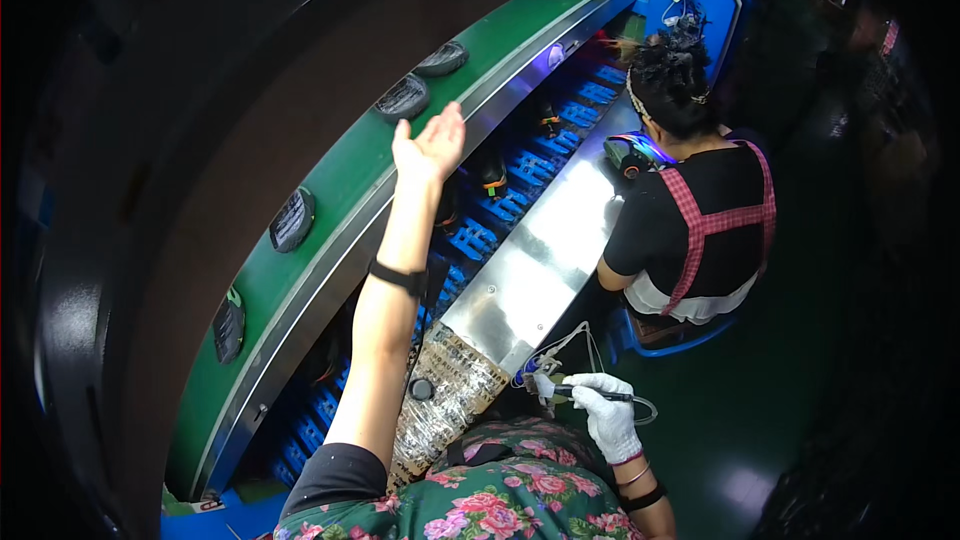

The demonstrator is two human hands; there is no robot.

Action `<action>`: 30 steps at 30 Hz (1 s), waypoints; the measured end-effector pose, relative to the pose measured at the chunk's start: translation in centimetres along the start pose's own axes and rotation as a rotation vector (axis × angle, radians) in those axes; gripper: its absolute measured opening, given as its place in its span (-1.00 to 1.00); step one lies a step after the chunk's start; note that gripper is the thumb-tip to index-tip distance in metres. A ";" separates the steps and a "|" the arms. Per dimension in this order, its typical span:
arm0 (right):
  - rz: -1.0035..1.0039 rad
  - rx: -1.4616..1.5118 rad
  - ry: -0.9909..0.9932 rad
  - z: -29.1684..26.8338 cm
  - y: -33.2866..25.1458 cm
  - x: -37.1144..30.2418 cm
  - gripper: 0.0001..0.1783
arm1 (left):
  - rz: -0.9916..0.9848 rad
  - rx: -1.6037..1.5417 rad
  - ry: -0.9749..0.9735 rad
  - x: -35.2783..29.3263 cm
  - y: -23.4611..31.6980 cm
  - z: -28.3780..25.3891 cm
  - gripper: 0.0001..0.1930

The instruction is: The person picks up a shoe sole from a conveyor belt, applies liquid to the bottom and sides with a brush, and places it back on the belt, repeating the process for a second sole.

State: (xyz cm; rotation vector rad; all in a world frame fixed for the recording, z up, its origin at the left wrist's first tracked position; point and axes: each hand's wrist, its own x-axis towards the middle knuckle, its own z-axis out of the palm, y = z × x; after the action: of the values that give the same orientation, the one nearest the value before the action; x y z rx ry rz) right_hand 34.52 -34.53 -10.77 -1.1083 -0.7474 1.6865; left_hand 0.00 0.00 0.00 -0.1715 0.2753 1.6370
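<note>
My bare left hand [431, 146] reaches far forward, fingers stretched out and holding nothing, at the edge of the green conveyor belt [350, 155]. Just beyond its fingertips lies a dark shoe sole [403, 98], with another sole [442, 59] right behind it. Close to my body on the right, my right hand [607, 414] wears a white glove. It is closed around a slim black-handled tool [590, 394], whose pale tip points left. A thin hose [655, 410] curves beside that tool; where it joins is unclear.
More soles [292, 220] ride the belt at left. Below it runs a lower track of blue racks [525, 175] carrying dark shoes [492, 178]. A metal ledge [540, 250] ends in a tape-wrapped section [450, 390] before me. At right a co-worker [700, 190] sits on a blue stool [655, 340], near a shoe.
</note>
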 end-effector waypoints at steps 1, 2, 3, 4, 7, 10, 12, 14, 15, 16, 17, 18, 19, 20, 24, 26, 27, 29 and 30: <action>-0.006 0.038 0.005 0.3 0.1 0.1 -0.82 | -0.061 0.142 -0.040 -2.8 -1.0 -0.3 -0.28; 0.013 0.059 -0.015 0.5 0.2 0.1 -0.82 | -0.146 0.200 -0.182 -6.1 -1.7 -0.5 -0.36; 0.016 0.056 -0.011 1.0 0.4 0.2 -0.81 | -0.226 0.260 -0.320 -9.8 -2.3 -0.5 -0.42; 0.016 0.059 -0.020 1.2 0.9 0.4 -0.81 | -0.298 0.326 -0.422 -13.5 -3.4 -0.2 -0.44; 0.034 0.077 -0.046 2.6 2.6 0.8 -0.82 | -0.361 0.644 -0.730 -25.9 -4.8 0.6 -0.37; -0.044 -0.211 0.001 5.1 4.6 -0.4 -0.82 | -0.520 0.520 -1.152 -35.5 -5.3 0.5 -0.20; 0.025 -0.042 -0.050 5.7 7.3 -0.3 -0.82 | -0.666 0.471 -1.270 -39.3 -5.2 -1.9 -0.14; -0.048 0.008 -0.085 7.7 8.6 -0.6 -0.81 | -0.758 0.454 -1.320 -42.2 -4.9 -4.5 -0.11; -0.058 0.046 -0.087 8.1 9.4 -0.6 -0.80 | -0.734 0.433 -1.331 -43.1 -4.6 -5.0 -0.11; -0.068 0.073 -0.081 8.7 10.3 -0.8 -0.81 | -0.714 0.410 -1.333 -43.9 -4.3 -5.4 -0.12; -0.080 0.084 -0.080 8.9 11.0 -1.0 -0.80 | -0.697 0.385 -1.334 -44.5 -4.1 -5.7 -0.12; -0.075 0.090 -0.081 9.6 11.3 -1.4 -0.80 | -0.675 0.366 -1.331 -45.1 -3.8 -5.9 -0.13; -0.072 0.097 -0.082 10.2 11.5 -1.8 -0.79 | -0.644 0.346 -1.330 -45.8 -3.4 -6.0 -0.13; -0.065 0.094 -0.082 10.4 12.1 -2.1 -0.79 | -0.619 0.329 -1.327 -46.4 -3.3 -6.3 -0.14; -0.076 0.104 -0.079 11.7 14.0 -3.7 -0.79 | -0.551 0.268 -1.324 -48.4 -2.1 -6.9 -0.15; -0.084 0.109 -0.084 12.5 14.9 -4.3 -0.80 | -0.516 0.249 -1.319 -49.2 -1.4 -7.1 -0.16; -0.082 0.113 -0.084 12.8 15.4 -4.7 -0.80 | -0.500 0.238 -1.318 -49.6 -1.1 -7.2 -0.17; -0.085 0.113 -0.067 13.1 16.4 -5.3 -0.80 | -0.471 0.221 -1.319 -50.4 -0.4 -7.3 -0.17; -0.084 0.116 -0.064 13.5 16.4 -5.7 -0.80 | -0.462 0.213 -1.318 -50.6 -0.2 -7.3 -0.18</action>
State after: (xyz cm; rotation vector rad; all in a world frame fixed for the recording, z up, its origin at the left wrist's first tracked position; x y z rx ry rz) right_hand 16.74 -45.68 -17.42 -0.9337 -0.7170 1.6787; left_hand 4.18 -50.51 6.88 0.9232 -0.5662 0.9725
